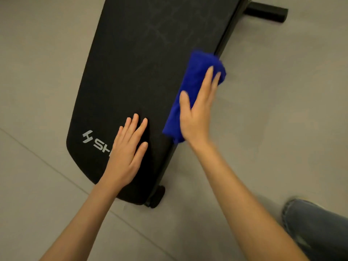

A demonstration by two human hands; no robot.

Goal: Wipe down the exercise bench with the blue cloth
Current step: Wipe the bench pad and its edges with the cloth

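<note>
A black padded exercise bench (143, 59) runs from the near left to the far right, with a grey logo near its close end. The blue cloth (195, 81) lies folded over the bench's right edge. My right hand (197, 108) presses flat on the cloth with straight fingers, thumb spread toward the bench top. My left hand (126, 153) rests flat on the pad near the logo, fingers straight, covering part of the lettering.
Grey tiled floor (282, 110) surrounds the bench. A black foot bar (267, 12) sticks out at the far right, and a small black wheel (156, 198) sits under the near end. My knee in blue jeans (318, 228) is at the lower right.
</note>
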